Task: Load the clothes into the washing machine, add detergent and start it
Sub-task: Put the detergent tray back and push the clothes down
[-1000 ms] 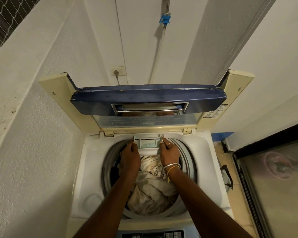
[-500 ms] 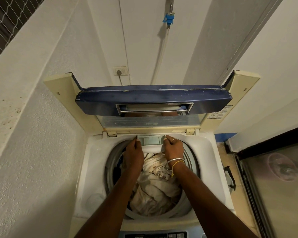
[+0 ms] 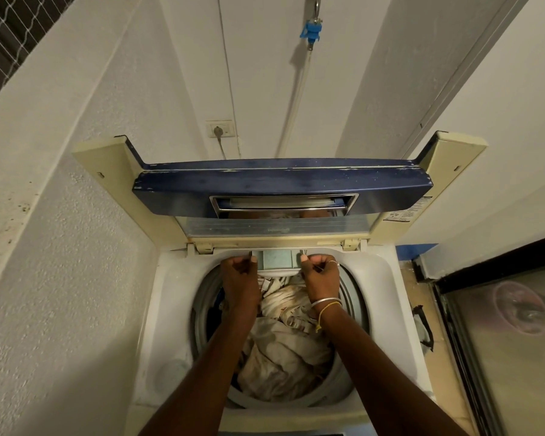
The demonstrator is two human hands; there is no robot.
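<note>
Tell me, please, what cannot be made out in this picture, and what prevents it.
- Detergent drawer, head view: the left hand and right hand grip its ends; whether it holds detergent cannot be told.
- Clothes in the drum, head view: forearms and the top pieces hide what lies below.
- Sticker on the open lid, head view: print too small to read.
</note>
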